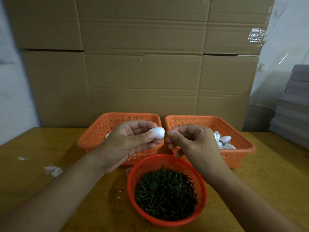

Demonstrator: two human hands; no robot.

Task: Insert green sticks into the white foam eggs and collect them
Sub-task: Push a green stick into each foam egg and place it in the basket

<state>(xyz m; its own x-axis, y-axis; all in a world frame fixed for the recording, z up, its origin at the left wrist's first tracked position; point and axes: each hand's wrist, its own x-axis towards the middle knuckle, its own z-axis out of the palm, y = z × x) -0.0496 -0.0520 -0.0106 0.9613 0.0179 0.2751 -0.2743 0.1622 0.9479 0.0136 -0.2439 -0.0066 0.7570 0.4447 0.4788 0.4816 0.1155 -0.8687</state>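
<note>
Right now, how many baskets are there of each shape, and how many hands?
Rectangular orange baskets: 2, the left basket and the right basket
Round basket holding green sticks: 1
Hands: 2, the left hand holding a foam egg, and the right hand
Total: 5

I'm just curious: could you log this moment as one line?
step: inserting stick | left hand: holds egg | right hand: pinches stick at egg | stick bowl: full
</note>
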